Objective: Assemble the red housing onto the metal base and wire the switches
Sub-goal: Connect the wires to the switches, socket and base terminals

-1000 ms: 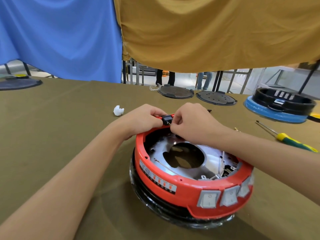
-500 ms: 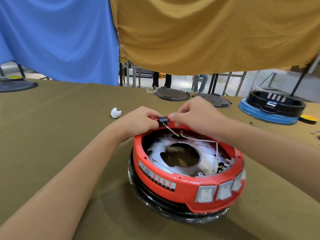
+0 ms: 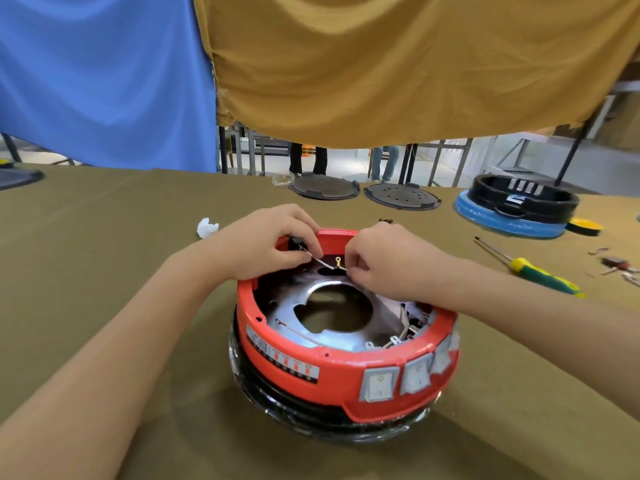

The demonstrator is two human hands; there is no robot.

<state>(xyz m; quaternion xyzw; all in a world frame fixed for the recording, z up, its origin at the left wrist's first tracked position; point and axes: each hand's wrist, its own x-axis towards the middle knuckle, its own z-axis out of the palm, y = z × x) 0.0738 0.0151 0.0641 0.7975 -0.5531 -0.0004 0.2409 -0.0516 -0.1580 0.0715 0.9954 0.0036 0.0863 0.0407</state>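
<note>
Red housing [image 3: 332,367] seated upside down over the metal base [image 3: 346,337], ring of red plastic around the shiny plate with its large central opening, the whole standing on a dark rounded part wrapped in clear film, near the middle of the olive tabletop [image 3: 86,271]. Three grey rocker switches [image 3: 379,383] set side by side in the housing's near right wall, a printed label strip to their left. Left hand [image 3: 263,242] at the far rim of the housing, fingers curled around a small black switch [image 3: 295,242] and pinching it against the rim. Right hand [image 3: 384,261] just beside it, fingers curled, pinching a thin pale wire [image 3: 323,264] that runs from the black switch across to the fingertips; a small brass ring terminal [image 3: 338,260] visible on the wire between the two hands. More wires and metal tabs clustered inside the housing at the right, behind the rocker switches. On the tabletop to the right, well apart from the housing, a screwdriver [image 3: 530,270] with yellow and green handle. Crumpled white scrap [image 3: 207,227] near the left hand. Farther back, two dark round lids [image 3: 323,189] side by side, and at far right a black housing on a blue-wrapped base [image 3: 516,211]. Blue and mustard cloths [image 3: 381,71] hanging behind the tabletop.
</note>
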